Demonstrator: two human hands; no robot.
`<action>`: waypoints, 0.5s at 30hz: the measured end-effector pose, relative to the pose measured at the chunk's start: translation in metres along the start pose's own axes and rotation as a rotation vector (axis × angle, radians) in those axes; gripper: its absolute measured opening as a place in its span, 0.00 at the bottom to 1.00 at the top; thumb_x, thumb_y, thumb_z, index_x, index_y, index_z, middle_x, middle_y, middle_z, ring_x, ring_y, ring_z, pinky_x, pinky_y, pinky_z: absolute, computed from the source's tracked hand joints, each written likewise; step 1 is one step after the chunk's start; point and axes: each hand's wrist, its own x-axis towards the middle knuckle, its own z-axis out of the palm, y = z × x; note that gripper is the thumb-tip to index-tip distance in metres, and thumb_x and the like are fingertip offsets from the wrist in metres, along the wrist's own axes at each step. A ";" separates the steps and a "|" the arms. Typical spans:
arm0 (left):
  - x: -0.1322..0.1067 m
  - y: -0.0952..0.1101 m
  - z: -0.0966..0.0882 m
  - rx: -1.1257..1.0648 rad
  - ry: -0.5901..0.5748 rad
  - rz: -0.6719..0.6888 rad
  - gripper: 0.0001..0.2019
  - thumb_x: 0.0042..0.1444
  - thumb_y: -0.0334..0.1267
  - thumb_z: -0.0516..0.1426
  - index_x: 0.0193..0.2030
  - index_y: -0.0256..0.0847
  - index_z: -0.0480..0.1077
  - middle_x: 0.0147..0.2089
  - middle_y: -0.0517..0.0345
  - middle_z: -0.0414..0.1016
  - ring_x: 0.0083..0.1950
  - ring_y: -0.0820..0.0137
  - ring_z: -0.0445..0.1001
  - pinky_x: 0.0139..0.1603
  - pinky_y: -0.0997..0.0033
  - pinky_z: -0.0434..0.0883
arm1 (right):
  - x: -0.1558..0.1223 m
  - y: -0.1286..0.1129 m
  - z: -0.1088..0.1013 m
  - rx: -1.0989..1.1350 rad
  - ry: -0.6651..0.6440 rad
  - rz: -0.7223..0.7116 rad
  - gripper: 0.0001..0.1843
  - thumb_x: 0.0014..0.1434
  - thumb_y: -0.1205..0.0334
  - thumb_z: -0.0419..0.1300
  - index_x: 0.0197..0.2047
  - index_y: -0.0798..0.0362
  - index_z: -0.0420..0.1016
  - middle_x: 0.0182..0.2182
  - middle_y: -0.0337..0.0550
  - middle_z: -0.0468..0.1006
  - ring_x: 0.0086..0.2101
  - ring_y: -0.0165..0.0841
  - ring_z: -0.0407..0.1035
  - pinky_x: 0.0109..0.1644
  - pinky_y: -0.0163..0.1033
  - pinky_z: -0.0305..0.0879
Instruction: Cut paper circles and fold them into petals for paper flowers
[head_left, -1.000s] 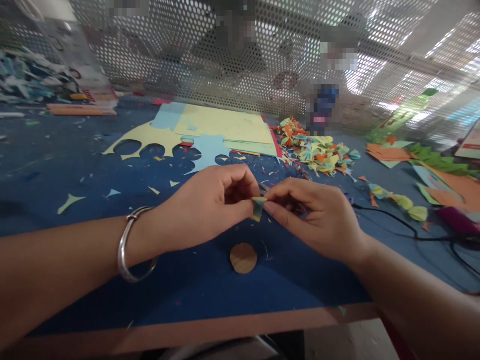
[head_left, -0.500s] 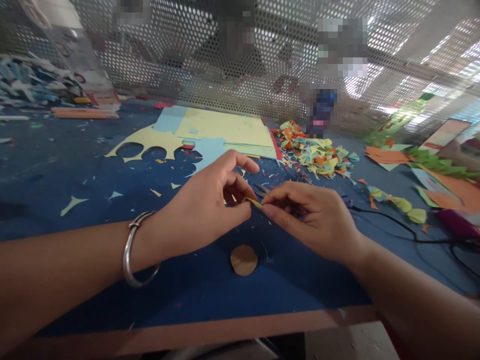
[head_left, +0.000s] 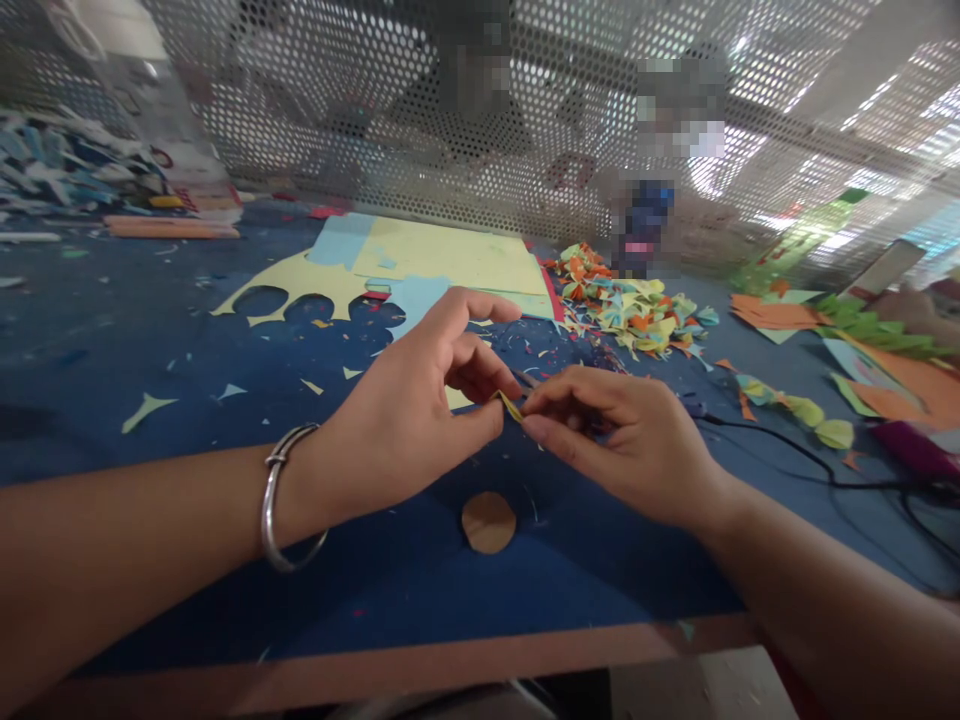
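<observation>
Yellow paper piece (head_left: 511,406): one, small and folded, held between the two hands above the blue tabletop (head_left: 375,590).
Left hand (head_left: 409,410): half open; index finger raised and apart, thumb and a bent finger meeting at the paper's left end.
Right hand (head_left: 637,430): nearly closed, thumb and index finger pinching the paper's right end, remaining fingers curled under.
Grey pointed tip (head_left: 529,380): one, jutting past the right hand's fingers; the rest is hidden.
Tan disc (head_left: 489,522): one, lying flat below the hands, near the front edge.
Silver bangle (head_left: 268,520): one, on the left wrist.
Orange sticks (head_left: 172,227): two, side by side, at the foot of one clear bottle (head_left: 169,115).
Folded paper pile (head_left: 637,305): beyond the right hand, too many overlapping pieces to count.
</observation>
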 end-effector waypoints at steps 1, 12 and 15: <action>0.000 -0.001 0.000 0.024 -0.001 0.021 0.29 0.55 0.28 0.61 0.62 0.45 0.59 0.38 0.62 0.80 0.38 0.70 0.80 0.40 0.68 0.75 | 0.000 0.000 0.000 0.009 -0.005 0.008 0.05 0.66 0.62 0.63 0.39 0.54 0.78 0.28 0.35 0.75 0.25 0.23 0.64 0.27 0.29 0.61; -0.004 0.007 -0.002 0.180 -0.031 0.060 0.27 0.56 0.28 0.59 0.62 0.44 0.59 0.39 0.63 0.79 0.39 0.71 0.79 0.43 0.69 0.73 | 0.003 -0.005 -0.002 0.088 -0.070 0.139 0.09 0.65 0.58 0.63 0.38 0.55 0.78 0.26 0.37 0.73 0.24 0.25 0.61 0.26 0.31 0.59; -0.004 0.008 -0.002 0.251 -0.031 0.080 0.27 0.55 0.28 0.58 0.62 0.45 0.59 0.39 0.64 0.79 0.38 0.72 0.78 0.40 0.71 0.72 | 0.003 -0.005 -0.002 0.092 -0.084 0.143 0.08 0.65 0.59 0.63 0.38 0.55 0.78 0.26 0.36 0.72 0.24 0.25 0.61 0.26 0.31 0.59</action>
